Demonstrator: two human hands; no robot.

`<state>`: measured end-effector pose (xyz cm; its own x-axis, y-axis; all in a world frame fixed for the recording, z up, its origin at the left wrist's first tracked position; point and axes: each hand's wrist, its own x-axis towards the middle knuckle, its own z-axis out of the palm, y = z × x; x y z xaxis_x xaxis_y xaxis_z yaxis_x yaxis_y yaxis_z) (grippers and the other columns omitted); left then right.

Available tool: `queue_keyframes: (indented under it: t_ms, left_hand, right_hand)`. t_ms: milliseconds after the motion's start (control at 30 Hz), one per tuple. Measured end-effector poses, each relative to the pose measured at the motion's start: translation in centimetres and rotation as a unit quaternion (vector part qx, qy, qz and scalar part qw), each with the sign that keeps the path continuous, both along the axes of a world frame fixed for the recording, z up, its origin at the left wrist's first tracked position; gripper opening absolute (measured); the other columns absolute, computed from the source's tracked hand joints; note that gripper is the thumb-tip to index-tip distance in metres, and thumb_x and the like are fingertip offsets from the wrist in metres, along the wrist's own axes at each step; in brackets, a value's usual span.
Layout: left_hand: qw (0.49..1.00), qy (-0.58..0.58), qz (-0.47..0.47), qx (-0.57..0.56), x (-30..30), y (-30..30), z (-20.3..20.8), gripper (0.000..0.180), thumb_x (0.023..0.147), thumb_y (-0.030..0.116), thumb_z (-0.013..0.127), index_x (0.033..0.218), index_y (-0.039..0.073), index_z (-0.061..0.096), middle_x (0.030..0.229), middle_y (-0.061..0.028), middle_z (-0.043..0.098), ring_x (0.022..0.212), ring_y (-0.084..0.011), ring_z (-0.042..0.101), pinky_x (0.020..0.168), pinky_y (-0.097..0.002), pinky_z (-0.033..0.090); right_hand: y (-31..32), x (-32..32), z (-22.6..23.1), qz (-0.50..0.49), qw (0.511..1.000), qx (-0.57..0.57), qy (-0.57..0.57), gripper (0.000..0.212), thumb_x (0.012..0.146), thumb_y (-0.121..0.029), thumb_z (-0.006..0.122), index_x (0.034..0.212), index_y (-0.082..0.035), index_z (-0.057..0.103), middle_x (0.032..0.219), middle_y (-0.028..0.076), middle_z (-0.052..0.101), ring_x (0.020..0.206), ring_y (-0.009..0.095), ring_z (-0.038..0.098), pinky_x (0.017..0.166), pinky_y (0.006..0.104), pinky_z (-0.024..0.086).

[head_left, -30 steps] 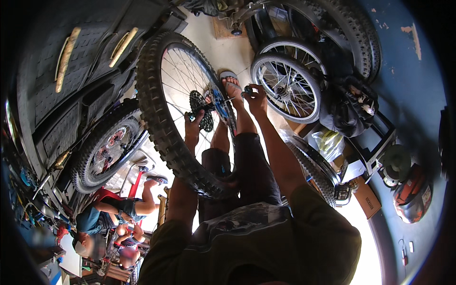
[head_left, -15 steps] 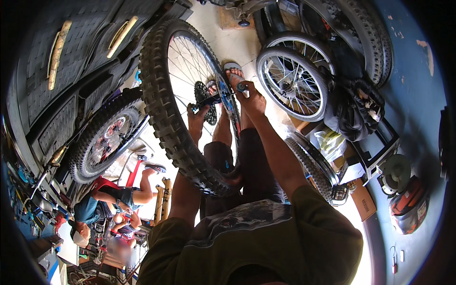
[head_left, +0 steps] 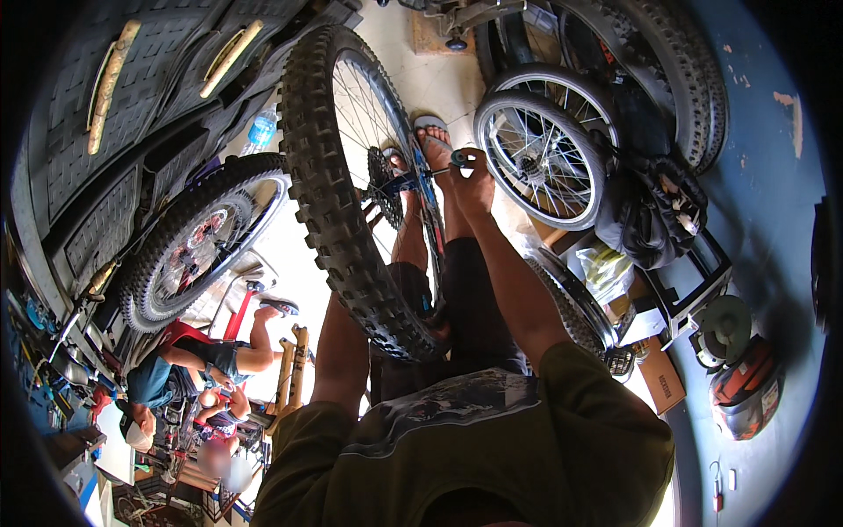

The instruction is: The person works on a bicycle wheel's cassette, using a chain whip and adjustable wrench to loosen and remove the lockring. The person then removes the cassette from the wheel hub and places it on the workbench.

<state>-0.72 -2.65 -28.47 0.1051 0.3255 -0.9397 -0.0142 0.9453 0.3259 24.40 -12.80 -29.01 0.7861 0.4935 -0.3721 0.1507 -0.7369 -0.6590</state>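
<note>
A bicycle wheel (head_left: 318,189) with a knobbly black tyre stands upright and tilted between my legs. Its cassette (head_left: 379,176) shows through the spokes, around the hub. On the hub's right side my right hand (head_left: 474,186) is closed, thumb and fingers pinching a short rod with a dark round end (head_left: 459,158); its exact kind is unclear. My left forearm (head_left: 338,356) passes behind the tyre. The left hand is near the cassette side of the hub, mostly hidden by tyre and spokes, so its grip cannot be made out.
Smaller spoked wheels (head_left: 540,145) lean at the right, beside a black bag (head_left: 645,211). Another wheel (head_left: 206,233) stands at the left, near a water bottle (head_left: 262,130). At the lower left a person (head_left: 189,364) sits near a gold fork (head_left: 288,378). A cardboard box (head_left: 660,378) stands by the blue wall.
The wheel has shifted to the right and turned more edge-on. My right hand has moved slightly right and down with the rod's end. The left hand, visible before, is now mostly behind the tyre.
</note>
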Motion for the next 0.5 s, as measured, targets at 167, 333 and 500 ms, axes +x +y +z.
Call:
queue_keyframes:
  t_ms: [167,333,500]
  left_hand:
    - [0.999,0.022,-0.038,0.017,1.3,0.1,0.5,0.076,0.101,0.05,0.065,0.15,-0.003,0.041,0.145,-0.0194,0.052,0.137,-0.0331,0.048,0.11,-0.05,0.043]
    - [0.997,0.006,-0.075,0.028,1.4,0.5,1.0,0.065,0.108,0.041,0.055,0.155,-0.001,0.04,0.154,-0.0196,0.047,0.14,-0.0341,0.047,0.111,-0.0481,0.045]
    - [0.995,0.002,-0.093,0.026,1.3,0.6,1.0,0.06,0.108,0.035,0.055,0.154,-0.001,0.042,0.155,-0.0192,0.046,0.14,-0.0348,0.049,0.11,-0.0482,0.047]
  right_hand:
    - [-0.4,1.1,-1.2,-0.016,0.999,0.018,-0.035,0.033,0.086,-0.015,0.079,0.114,-0.014,0.062,0.097,0.012,0.074,0.09,0.032,0.075,0.077,0.0454,0.057]
    - [-0.7,0.7,-0.9,0.01,0.999,0.017,-0.039,0.033,0.089,-0.023,0.079,0.116,-0.017,0.06,0.1,0.014,0.075,0.093,0.038,0.074,0.077,0.048,0.058]
    - [-0.4,-0.3,-0.2,0.0,1.0,-0.017,-0.02,0.035,0.09,-0.028,0.079,0.117,-0.018,0.06,0.096,0.015,0.075,0.088,0.041,0.073,0.074,0.0504,0.057]
